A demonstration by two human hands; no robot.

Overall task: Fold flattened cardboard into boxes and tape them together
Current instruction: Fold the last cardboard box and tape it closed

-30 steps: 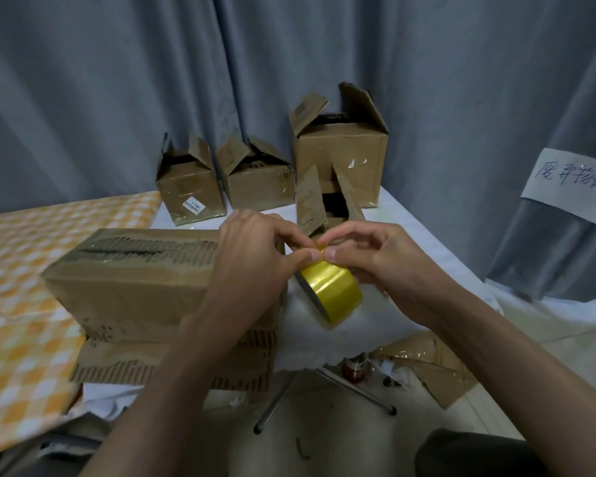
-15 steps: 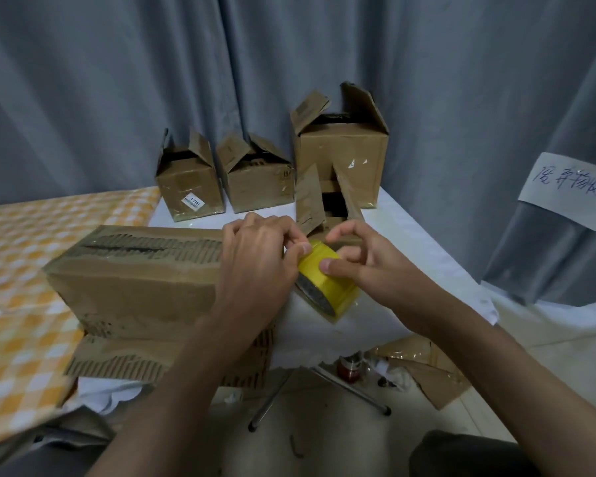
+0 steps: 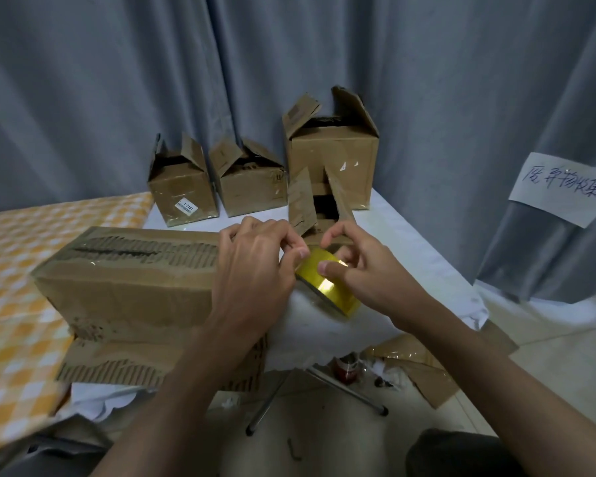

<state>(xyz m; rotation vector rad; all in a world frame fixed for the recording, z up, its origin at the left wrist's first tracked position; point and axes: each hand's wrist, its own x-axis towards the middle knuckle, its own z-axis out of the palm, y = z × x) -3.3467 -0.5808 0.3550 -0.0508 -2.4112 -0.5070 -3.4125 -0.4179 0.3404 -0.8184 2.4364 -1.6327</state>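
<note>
Pinching tape roll [image 3: 327,284], both hands' fingers curled

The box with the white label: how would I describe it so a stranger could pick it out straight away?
Look to the far edge of the white-covered table, against the grey curtain, where three open brown cardboard boxes stand in a row. It is the leftmost small brown cardboard box, next to the orange checked cloth. Only it carries a white printed sticker low on its front.

1. The tape roll [image 3: 327,282] between both hands is gleaming glossy yellow plastic.
2. The box [image 3: 128,277] beside the left hand [image 3: 255,270] is showing rough, torn matt cardboard.
3. Smooth white cloth [image 3: 410,242] is lying beyond the right hand [image 3: 365,273].
</note>
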